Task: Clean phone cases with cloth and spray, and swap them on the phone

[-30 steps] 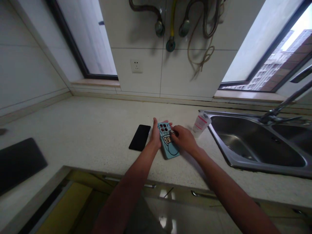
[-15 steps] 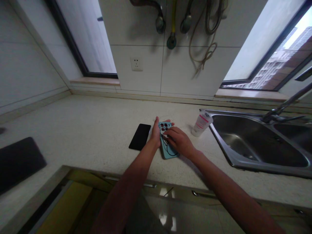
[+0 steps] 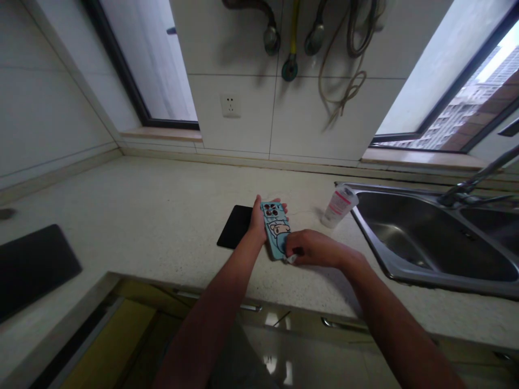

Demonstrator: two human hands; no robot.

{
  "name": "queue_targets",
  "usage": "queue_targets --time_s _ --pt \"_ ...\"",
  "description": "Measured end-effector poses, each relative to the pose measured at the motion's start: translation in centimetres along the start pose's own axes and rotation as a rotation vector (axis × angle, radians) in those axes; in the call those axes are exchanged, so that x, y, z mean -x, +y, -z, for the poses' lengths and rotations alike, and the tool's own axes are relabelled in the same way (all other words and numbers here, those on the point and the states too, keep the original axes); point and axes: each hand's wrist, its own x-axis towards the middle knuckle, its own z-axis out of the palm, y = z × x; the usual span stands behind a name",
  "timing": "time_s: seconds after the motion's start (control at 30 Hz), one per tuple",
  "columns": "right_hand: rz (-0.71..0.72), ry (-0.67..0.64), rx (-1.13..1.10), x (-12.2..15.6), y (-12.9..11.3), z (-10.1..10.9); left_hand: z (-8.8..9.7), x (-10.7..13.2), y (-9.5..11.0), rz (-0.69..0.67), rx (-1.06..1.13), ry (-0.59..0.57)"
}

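My left hand (image 3: 257, 220) is wrapped around a light blue phone case (image 3: 272, 242) with a cartoon figure on its back. Round camera cut-outs show at the case's far end, reddish-brown inside. Fingertips of the left hand stick out past its right edge. At the near right corner of the case, my right hand (image 3: 306, 248) is closed on a small white wipe (image 3: 290, 259), which touches the case. A black phone (image 3: 234, 227) lies flat on the counter just left of my left hand, partly covered by it.
A clear plastic cup (image 3: 339, 206) with pink print stands on the counter (image 3: 162, 216), right of my hands. Beyond it is a steel sink (image 3: 375, 265) with a faucet (image 3: 462, 192). A dark flat object (image 3: 36, 265) lies at far left, near an open drawer (image 3: 109, 335).
My right hand has slid from the upper middle of the phone case to its near right corner, uncovering the cartoon figure. My left hand keeps its hold.
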Motion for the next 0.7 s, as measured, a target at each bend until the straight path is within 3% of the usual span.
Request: queue_targets --time_s 0.27,0.47,0.7 --pt "-0.169 0.110 0.021 1.1 3.0 0.7 -0.2 0.3 0.0 0.017 0.002 -0.009" --pt "-0.277 0.497 0.022 0.1 3.9 0.4 -1.2 1.1 -0.3 0.125 -0.033 -0.086" --pt "-0.409 0.901 -0.086 -2.1 4.1 -1.3 -1.9 1.5 -0.6 0.120 -0.057 -0.083"
